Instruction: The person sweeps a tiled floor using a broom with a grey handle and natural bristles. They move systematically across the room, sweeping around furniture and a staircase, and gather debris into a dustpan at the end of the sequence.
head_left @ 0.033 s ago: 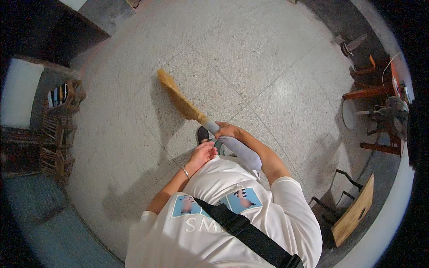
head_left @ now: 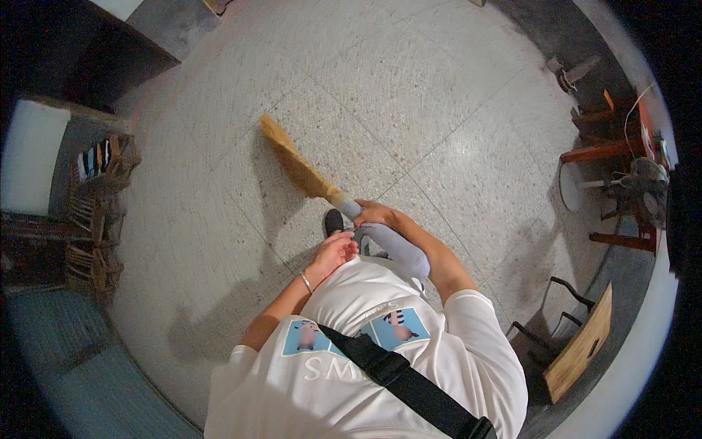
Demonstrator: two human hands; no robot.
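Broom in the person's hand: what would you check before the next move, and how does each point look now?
1. Right hand closed around the broom: ok.
2. Left hand off the broom: ok, it is open near the waist.
3. Bristles touching the floor: cannot tell.
4. Fan away from the bristles: ok, far right.
5. Both shoes in plain view: not ok, only one dark shoe shows clearly.

Seemingly a home interior, speckled floor (head_left: 439, 88), standing fan (head_left: 649, 192), slatted wooden furniture (head_left: 84, 265)
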